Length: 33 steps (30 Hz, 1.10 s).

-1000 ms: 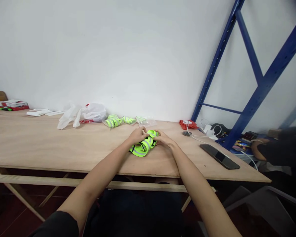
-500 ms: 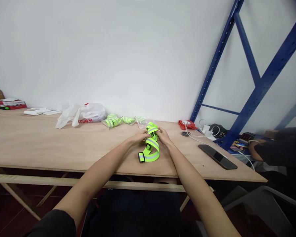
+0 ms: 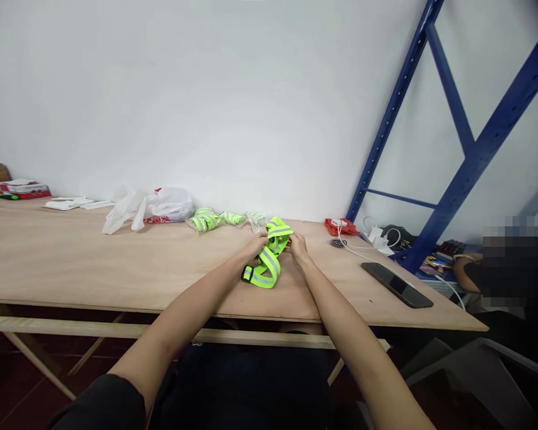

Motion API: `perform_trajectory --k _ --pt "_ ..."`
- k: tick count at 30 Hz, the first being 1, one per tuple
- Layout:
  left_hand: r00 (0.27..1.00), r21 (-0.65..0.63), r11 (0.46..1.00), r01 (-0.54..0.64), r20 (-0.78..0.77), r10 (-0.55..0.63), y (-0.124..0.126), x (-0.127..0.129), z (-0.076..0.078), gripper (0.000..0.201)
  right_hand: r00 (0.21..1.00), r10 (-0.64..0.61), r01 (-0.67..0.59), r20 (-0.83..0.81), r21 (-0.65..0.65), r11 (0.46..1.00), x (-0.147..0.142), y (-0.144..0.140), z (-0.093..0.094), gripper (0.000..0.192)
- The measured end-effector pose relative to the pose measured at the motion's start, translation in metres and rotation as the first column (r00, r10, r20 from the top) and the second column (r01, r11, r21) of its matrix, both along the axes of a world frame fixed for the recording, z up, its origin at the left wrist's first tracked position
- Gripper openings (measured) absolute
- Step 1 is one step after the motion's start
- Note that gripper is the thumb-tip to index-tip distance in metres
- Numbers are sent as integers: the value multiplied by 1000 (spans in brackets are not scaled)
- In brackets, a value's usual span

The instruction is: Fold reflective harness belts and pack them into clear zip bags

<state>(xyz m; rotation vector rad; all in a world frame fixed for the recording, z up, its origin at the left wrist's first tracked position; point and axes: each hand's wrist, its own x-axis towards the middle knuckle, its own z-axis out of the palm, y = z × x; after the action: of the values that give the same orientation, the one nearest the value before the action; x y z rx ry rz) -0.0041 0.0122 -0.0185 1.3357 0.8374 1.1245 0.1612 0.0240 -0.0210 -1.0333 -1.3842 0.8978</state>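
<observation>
A neon yellow-green reflective strap point(image 3: 269, 263) with a grey stripe is bunched between my two hands over the table. My left hand point(image 3: 256, 243) grips its left side, fingers closed. On the other side my right hand point(image 3: 298, 246) pinches the strap's upper right part. The lower end hangs in a loop towards me, and a black buckle point(image 3: 247, 273) sits at its left tip. Some of my fingertips are hidden behind the folds.
Behind my hands lie bagged yellow-green straps point(image 3: 205, 220) and a white plastic bag point(image 3: 173, 204). A phone point(image 3: 397, 284) rests on the wooden table point(image 3: 116, 263) at right, near a red packet point(image 3: 342, 227) and white cable. A blue rack post point(image 3: 452, 197) and a person's arm point(image 3: 465, 273) are farther right.
The strap's buckle end has swung left and slightly up. The top folds have spread to the right as my right hand holds them. The bags and the phone stay put.
</observation>
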Motion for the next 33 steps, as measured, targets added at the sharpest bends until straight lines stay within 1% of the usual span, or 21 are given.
perform_trajectory --k 2,4,6,8,11,12,14,17,20,23,26,28,30,33 --pt "1000 14 1000 -9 -2 9 1 -3 1 21 999 6 -7 50 13 1000 1 0 0 34" --pt "1000 29 1000 12 -21 -11 0 -6 1 21 993 6 -11 115 39 999 2 -1 -1 34" --pt "997 48 998 46 -66 -43 -4 -8 1 25 983 -13 -4 181 92 996 3 -4 0 36" --pt "990 81 995 62 -130 -51 -8 -8 0 33 969 -42 1 242 169 986 3 -6 3 45" --pt "968 167 985 40 -252 4 -13 -8 1 55 942 -79 -20 326 287 958 2 -11 10 62" --pt "954 203 979 27 -297 36 -15 -8 2 60 932 -87 -30 352 314 949 2 -13 13 64" --pt "919 277 961 8 -382 102 -18 -9 5 69 914 -104 -41 393 344 938 1 -15 17 59" --pt "859 358 934 1 -478 182 -23 -11 10 79 898 -159 7 409 348 937 4 -15 17 37" --pt "811 408 913 13 -538 229 -27 -11 18 88 896 -246 121 371 328 937 9 -11 13 20" --pt "793 471 882 29 -548 266 -31 -13 25 87 897 -308 221 316 283 933 14 -2 8 16" --pt "805 528 848 47 -523 281 -35 -16 31 83 905 -333 278 266 222 934 17 7 3 20" --pt "824 542 840 37 -492 281 -36 -19 32 79 918 -313 273 244 185 944 18 12 1 24" --pt "843 532 847 2 -456 285 -34 -22 32 75 933 -272 237 234 166 957 19 14 0 26" --pt "866 491 868 -75 -400 301 -26 -25 28 67 951 -201 158 234 188 969 19 13 1 23"
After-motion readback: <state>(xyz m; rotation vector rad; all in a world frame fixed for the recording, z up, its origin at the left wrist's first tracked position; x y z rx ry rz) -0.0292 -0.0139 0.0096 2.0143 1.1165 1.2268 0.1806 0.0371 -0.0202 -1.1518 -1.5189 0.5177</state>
